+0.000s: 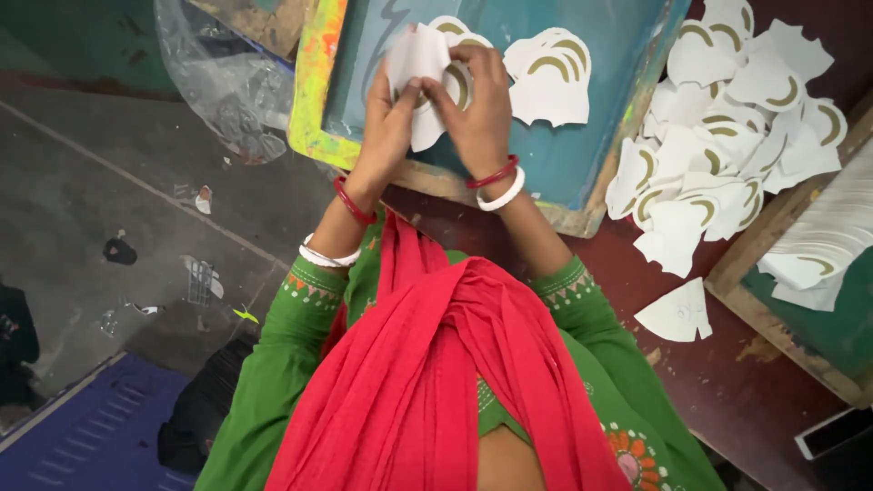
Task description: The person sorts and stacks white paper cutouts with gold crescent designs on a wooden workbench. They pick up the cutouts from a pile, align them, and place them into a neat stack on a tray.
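Both hands, left hand [386,114] and right hand [477,105], grip a stack of white paper cutouts [423,64] over the teal screen frame [582,155]; loose gold-arched cutouts [718,136] heap at three o'clock on the maroon counter [727,373].

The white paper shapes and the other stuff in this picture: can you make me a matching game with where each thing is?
1 white paper shapes
2 pile of cut-outs
3 clear plastic bag
4 red scarf

A on the dark red table
B on the grey floor
C held in both hands over the teal frame
D draped over the green top

Pairs: 1-C, 2-A, 3-B, 4-D
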